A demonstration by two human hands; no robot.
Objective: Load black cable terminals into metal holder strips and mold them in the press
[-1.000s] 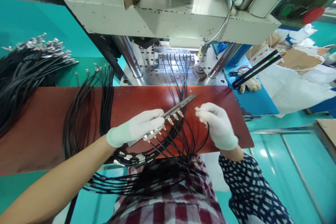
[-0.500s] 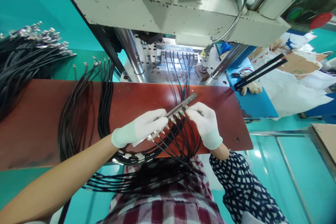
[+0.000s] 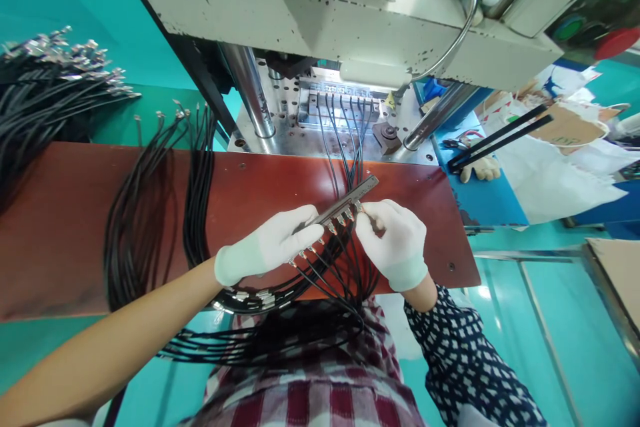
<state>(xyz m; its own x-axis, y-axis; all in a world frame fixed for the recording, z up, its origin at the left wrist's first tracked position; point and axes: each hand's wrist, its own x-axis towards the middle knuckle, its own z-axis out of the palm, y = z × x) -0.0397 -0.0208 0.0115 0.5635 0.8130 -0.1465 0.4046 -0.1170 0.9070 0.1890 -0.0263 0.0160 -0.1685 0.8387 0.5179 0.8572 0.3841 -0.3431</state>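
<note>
My left hand, in a white glove, grips a narrow metal bar that slants up to the right. Several metal cable connectors sit along the bar's lower edge, with black cables trailing from them toward my lap. My right hand, also gloved, has its thumb and fingers pinched at the connector nearest the bar's right end. Behind the bar, more cables run into a metal fixture on the press bed.
A red-brown board lies under my hands. Cable bundles rest on it at left, beside a larger pile. The white press head overhangs, between steel posts. At right, a blue surface holds a glove.
My right hand has shifted slightly right and down, with its fingers still at the end connector. The bar has moved slightly right in my left hand's hold. The view has shifted a little.
</note>
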